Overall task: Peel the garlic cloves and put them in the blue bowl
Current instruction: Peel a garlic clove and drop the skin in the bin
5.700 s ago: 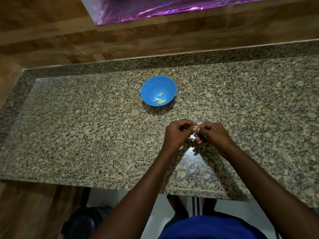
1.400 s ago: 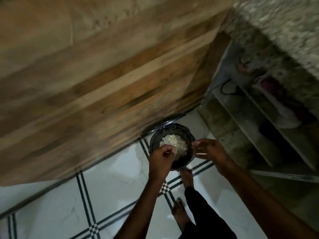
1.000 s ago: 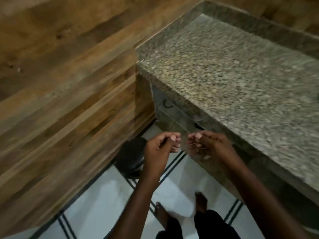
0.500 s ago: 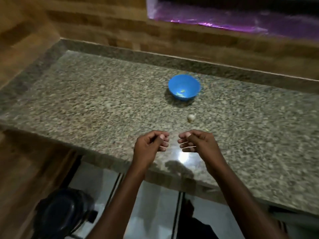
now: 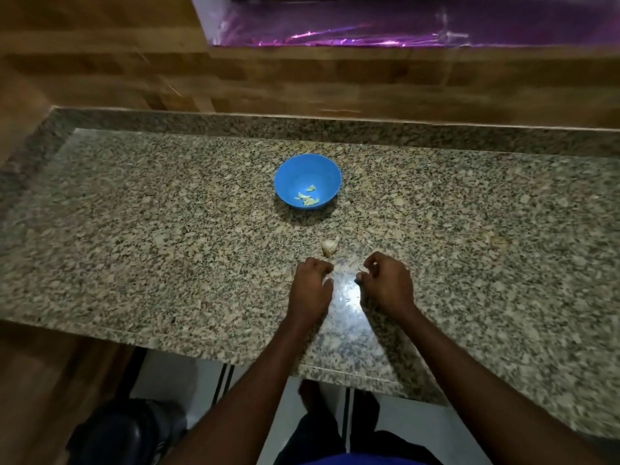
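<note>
Garlic (image 5: 330,246): one small unpeeled piece, papery skin on, lying on the bench (image 5: 134,229) between bowl and hands, just beyond the fingertips, touched by neither. Blue bowl (image 5: 307,180) farther back, near mid-bench, well apart from the garlic; inside, a few pale peeled cloves (image 5: 307,198) at the bottom. So, by the look of it: several cloves done and delivered, one piece at least left to peel, no other garlic in view.

Left hand (image 5: 310,286) low over the bench, fingers curled in, apparently empty. Right hand (image 5: 387,283) beside it, fingers also curled, thumb near fingertips; possibly a scrap of skin pinched there, too small and dark to tell. A bright glare patch on the stone between the two hands.

Likely next: picking up the loose piece and stripping it. Thin dry skin, small slippery clove, easy to fumble.

Behind the bench, wood panelling and a purple-lit strip. Below the edge, tiled floor and a dark bin (image 5: 124,431) at lower left.
</note>
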Demonstrator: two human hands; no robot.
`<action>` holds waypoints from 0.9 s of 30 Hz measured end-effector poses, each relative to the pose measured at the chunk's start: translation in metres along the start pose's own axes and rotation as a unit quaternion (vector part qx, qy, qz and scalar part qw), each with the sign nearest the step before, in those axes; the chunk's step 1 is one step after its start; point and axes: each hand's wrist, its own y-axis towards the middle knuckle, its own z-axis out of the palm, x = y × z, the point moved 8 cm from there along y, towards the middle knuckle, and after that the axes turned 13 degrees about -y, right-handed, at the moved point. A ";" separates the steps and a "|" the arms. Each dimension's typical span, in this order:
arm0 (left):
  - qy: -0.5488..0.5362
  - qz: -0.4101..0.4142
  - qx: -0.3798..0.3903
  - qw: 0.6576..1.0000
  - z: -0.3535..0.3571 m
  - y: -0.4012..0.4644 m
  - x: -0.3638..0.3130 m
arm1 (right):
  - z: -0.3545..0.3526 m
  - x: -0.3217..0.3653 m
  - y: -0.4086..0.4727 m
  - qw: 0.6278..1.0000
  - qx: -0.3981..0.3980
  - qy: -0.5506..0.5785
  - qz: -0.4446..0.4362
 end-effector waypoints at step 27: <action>-0.144 -0.001 0.015 0.990 -0.036 0.067 0.029 | -0.016 0.060 0.100 0.983 -0.041 0.155 0.095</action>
